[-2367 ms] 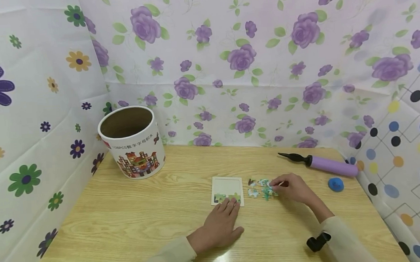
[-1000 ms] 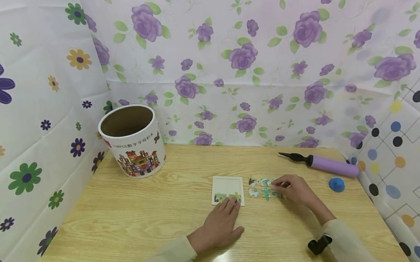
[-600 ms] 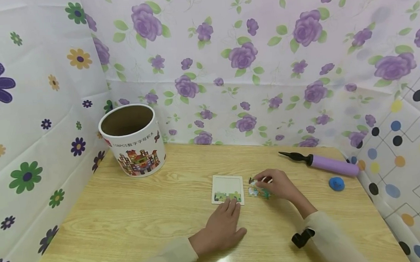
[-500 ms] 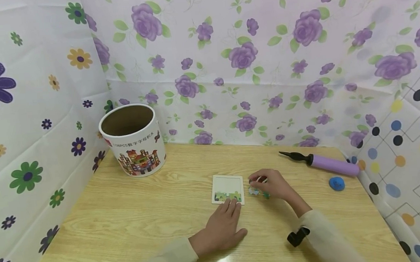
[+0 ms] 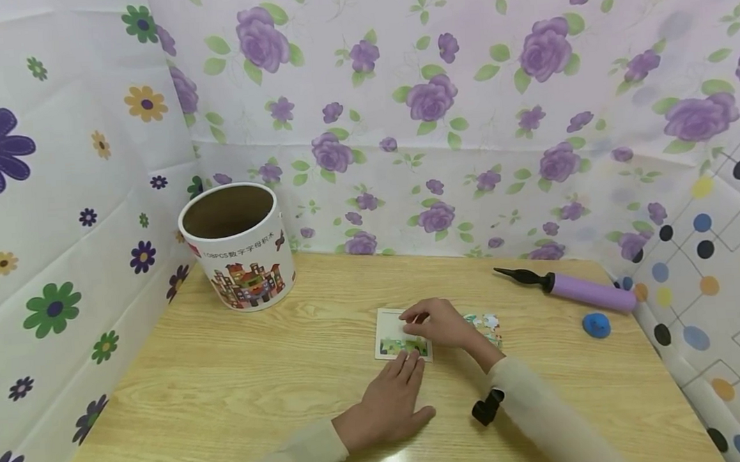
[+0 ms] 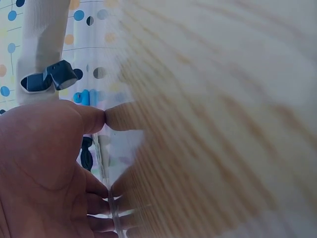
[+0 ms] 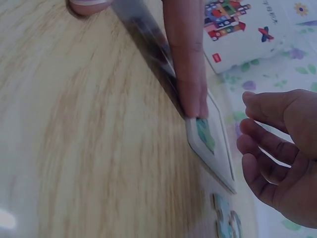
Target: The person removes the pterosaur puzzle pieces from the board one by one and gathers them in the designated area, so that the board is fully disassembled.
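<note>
A small square white puzzle tray (image 5: 389, 321) lies on the table, with green puzzle pieces (image 5: 390, 346) along its near edge. My left hand (image 5: 385, 401) lies flat, its straight fingertips resting on that near edge. Over the right side of the tray is my right hand (image 5: 440, 323), fingers bent and thumb apart. In the right wrist view no piece shows between the loosely curled fingers (image 7: 267, 148). Loose jigsaw pieces (image 5: 491, 320) lie to the right of the tray, partly hidden behind the right hand and forearm.
A large white printed bucket (image 5: 249, 265) stands at the back left. At the back right lies a purple hand pump (image 5: 589, 293) with a black nozzle, with a small blue object (image 5: 597, 325) in front of it. Patterned cloths (image 5: 355, 190) hang round the table.
My right hand has moved left from the loose pieces to above the tray, uncovering the rightmost pieces. The left hand has stayed at the tray's near edge.
</note>
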The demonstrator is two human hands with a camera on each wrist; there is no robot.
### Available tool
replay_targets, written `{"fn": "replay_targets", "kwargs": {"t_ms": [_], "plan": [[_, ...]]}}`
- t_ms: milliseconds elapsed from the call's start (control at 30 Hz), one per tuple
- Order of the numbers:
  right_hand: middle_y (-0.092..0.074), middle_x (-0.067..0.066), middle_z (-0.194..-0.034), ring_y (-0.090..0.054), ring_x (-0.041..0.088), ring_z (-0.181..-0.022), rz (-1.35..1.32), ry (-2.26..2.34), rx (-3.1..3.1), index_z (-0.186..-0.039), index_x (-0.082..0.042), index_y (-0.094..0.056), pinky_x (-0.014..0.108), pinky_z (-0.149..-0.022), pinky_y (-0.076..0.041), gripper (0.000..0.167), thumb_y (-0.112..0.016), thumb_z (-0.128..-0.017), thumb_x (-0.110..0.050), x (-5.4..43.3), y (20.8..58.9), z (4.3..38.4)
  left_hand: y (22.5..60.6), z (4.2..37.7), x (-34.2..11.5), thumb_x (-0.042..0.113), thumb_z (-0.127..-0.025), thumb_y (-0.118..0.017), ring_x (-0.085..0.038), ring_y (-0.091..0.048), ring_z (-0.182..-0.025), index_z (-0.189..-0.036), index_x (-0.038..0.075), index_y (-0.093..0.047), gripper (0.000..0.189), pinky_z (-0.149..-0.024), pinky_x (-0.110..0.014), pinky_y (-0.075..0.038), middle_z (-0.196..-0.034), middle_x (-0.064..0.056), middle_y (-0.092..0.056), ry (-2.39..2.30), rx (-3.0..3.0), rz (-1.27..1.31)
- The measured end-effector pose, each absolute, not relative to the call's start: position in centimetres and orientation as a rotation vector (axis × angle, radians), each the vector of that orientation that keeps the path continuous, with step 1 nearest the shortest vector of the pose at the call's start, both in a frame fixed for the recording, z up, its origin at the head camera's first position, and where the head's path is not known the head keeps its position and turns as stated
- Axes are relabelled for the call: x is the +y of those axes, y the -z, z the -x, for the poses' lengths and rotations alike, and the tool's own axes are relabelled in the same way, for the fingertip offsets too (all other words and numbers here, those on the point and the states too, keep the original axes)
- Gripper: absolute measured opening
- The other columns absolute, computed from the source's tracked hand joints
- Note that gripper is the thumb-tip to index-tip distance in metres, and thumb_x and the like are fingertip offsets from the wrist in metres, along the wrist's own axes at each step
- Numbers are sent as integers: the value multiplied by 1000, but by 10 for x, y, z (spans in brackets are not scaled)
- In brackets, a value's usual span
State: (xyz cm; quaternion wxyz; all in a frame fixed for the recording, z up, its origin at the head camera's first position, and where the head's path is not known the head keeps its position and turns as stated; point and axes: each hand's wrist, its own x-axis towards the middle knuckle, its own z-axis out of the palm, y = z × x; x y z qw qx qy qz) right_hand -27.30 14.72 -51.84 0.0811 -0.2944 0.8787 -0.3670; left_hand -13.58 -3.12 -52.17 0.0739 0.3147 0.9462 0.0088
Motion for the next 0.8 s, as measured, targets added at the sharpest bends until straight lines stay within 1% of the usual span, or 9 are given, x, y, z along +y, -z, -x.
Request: {"fn": "replay_targets", "kwargs": {"t_ms": [300, 467, 633, 800], "plan": [[-74, -5, -102, -66, 7, -85, 950, 1078, 2596, -114, -15, -79, 28, -73, -56, 20, -72, -97, -24, 125, 530, 275, 522, 137, -34, 58, -105, -41, -30, -23, -155, -159, 0, -31, 80, -123, -39, -26, -166, -17, -27, -93, 2819, -969], [-73, -7, -100, -63, 4, -79, 972, 1033, 2635, -110, -16, -80, 25, -70, -54, 17, -74, -96, -23, 119, 537, 276, 520, 137, -35, 58, -105, -41, -31, -22, -155, -160, -1, -29, 81, -123, -39, -26, -166, -18, -26, -95, 2809, -978], [-70, -6, -96, -59, 5, -74, 981, 984, 2658, -107, -16, -81, 25, -65, -52, 15, -75, -95, -23, 114, 537, 274, 521, 138, -35, 58, -105, -40, -30, -18, -156, -160, -1, -26, 82, -124, -39, -24, -168, -18, -20, -99, 2795, -983], [-68, -7, -93, -57, 6, -73, 972, 967, 2662, -104, -16, -82, 27, -64, -51, 13, -75, -95, -23, 112, 535, 271, 520, 138, -36, 59, -105, -40, -29, -16, -157, -161, 0, -24, 83, -124, -38, -23, -169, -18, -17, -107, 2794, -975]]}}
